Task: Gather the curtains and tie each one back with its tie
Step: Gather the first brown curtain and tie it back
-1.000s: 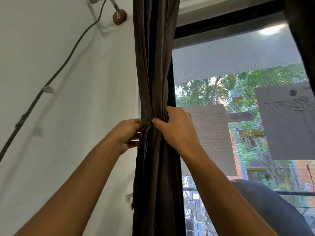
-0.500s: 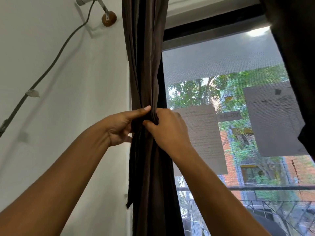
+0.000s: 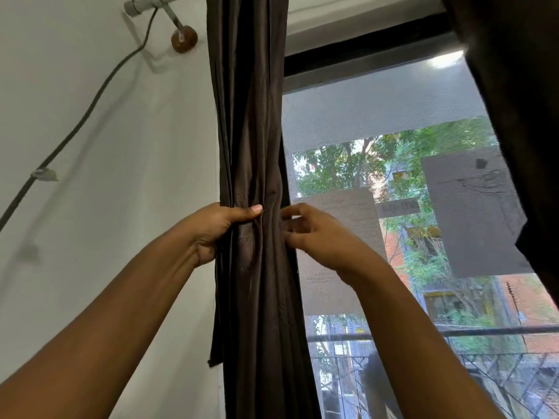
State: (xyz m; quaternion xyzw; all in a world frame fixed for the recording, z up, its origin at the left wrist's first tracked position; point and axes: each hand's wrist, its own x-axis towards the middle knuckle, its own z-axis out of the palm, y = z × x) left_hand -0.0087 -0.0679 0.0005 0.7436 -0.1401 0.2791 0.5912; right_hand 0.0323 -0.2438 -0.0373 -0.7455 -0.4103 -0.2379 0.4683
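Observation:
A dark brown curtain (image 3: 251, 116) hangs gathered into a narrow bundle between the white wall and the window. My left hand (image 3: 217, 228) grips the bundle from the left, its thumb laid across the front folds. At the bundle's right edge, my right hand (image 3: 314, 234) has its fingers curled and pinches the outer folds. A narrow dark strip (image 3: 215, 343) hangs down the bundle's left side; I cannot tell whether it is the tie. A second dark curtain (image 3: 514, 116) fills the upper right corner.
A grey curtain rod end (image 3: 142, 4) and its round wooden bracket (image 3: 184, 39) sit on the wall at the upper left. A grey cable (image 3: 90, 107) slants down the wall. Two paper sheets (image 3: 341, 252) (image 3: 472, 213) are stuck on the screened window.
My right hand let go of the bundle's front and moved to its right edge. My left hand now wraps the bundle, thumb across the front. The view tilted upward.

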